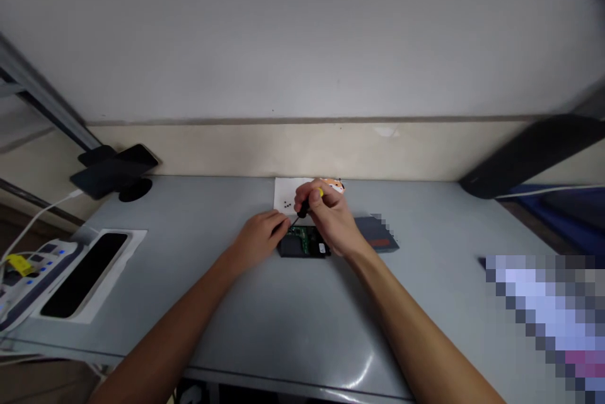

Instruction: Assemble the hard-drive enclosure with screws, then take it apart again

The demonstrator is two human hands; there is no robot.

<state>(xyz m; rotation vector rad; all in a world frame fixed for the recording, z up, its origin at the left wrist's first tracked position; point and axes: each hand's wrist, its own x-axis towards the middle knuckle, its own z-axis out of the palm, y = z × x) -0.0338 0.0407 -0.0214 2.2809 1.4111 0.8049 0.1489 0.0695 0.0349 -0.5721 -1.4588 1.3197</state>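
Note:
A small black device with an exposed green circuit board [305, 242] lies on the grey table [283, 316]. My right hand [331, 215] is closed round a small screwdriver [306, 205] with a black and yellow handle, its tip angled down at the device's left end. My left hand [262, 237] rests on the table with fingers curled against the device's left edge, beside the screwdriver tip. Behind the hands lies a white paper sheet [286, 193] with several tiny dark screws [287, 205] on it.
A dark flat cover [378, 235] lies right of the device. A phone stand with dark phones [116, 171] is at back left, a power strip [28, 268] and a black slot [85, 275] at left. A long black bar [534, 152] leans at back right.

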